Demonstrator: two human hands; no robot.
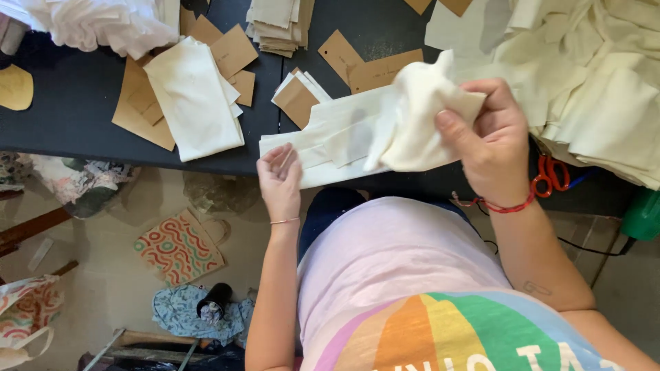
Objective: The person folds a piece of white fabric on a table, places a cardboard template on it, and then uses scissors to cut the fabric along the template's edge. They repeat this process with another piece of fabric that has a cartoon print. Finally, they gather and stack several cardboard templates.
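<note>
R hand (493, 148) grips a bunched cream cloth (419, 117) above the dark table (69, 110). L hand (280, 175) rests fingers on the long cream strip (323, 148) at table edge. Brown card pieces (230, 51) & folded cloth (192, 99) further left; red scissors (550, 175) by R wrist.

Single view, head-worn camera, looking steeply down over wearer's chest. Dark desk (82, 117) fills upper frame, beyond both hands; floor (117, 275) shows lower left, below left hand (280, 180). Right hand (493, 148) close to lens, at right of centre. Near range, arm's reach. No second view shares scene.
</note>
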